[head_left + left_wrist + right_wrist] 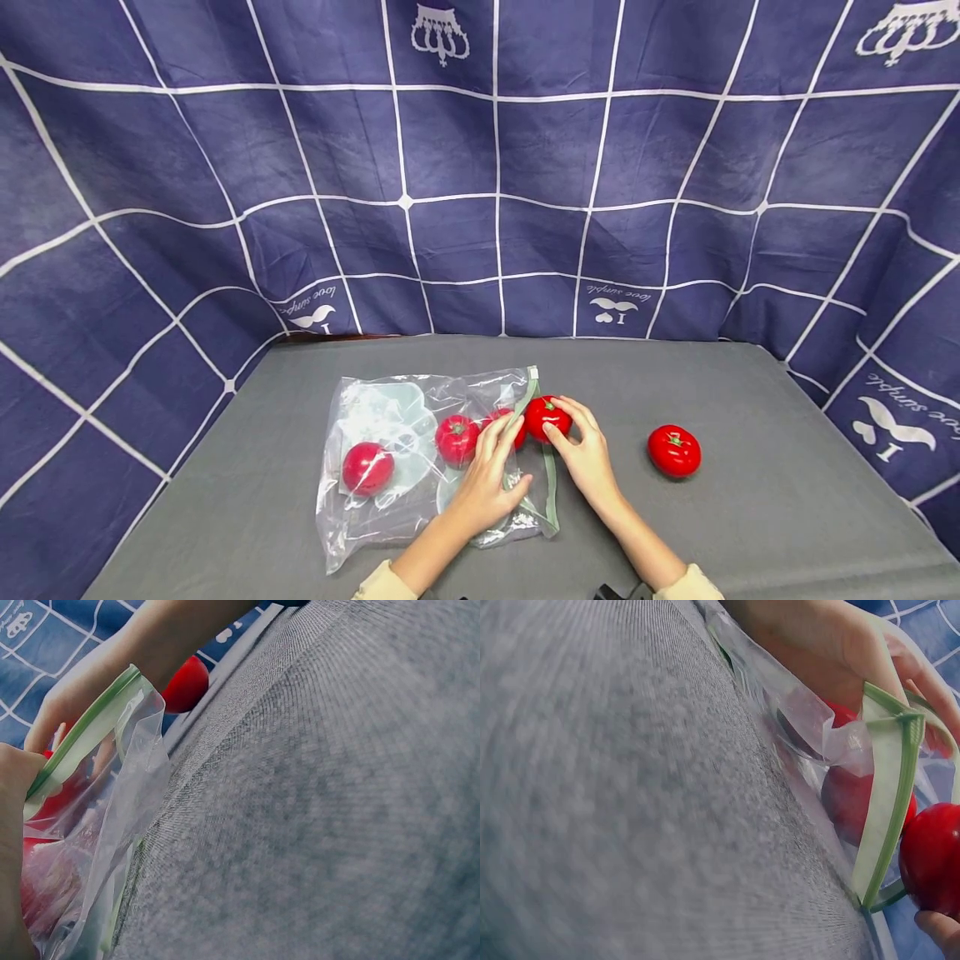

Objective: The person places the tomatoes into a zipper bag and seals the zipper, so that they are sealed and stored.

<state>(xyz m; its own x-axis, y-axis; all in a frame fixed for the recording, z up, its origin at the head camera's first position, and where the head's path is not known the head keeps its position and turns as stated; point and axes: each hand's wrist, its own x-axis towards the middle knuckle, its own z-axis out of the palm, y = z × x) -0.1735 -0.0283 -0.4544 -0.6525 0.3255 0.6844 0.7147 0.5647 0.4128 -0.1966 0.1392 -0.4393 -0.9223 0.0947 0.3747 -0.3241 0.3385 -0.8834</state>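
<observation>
A clear plastic zip bag [405,521] with a green zip strip [889,802] lies flat, its mouth toward the right. Three red tomatoes show through the film: one at the left [367,468], one in the middle [457,440], and one near the mouth, partly hidden by fingers. My left hand [483,492] holds the bag's lip at the strip, thumb spread away toward me. In my right hand [590,462] is a glossy red tomato [546,419], gripped between thumb and fingers right at the mouth, overlapping the strip.
Another red tomato [674,451] with a green stem sits on the grey tabletop [750,517], right of my right hand. A blue curtain [540,167] with white lines hangs behind the table and along both sides.
</observation>
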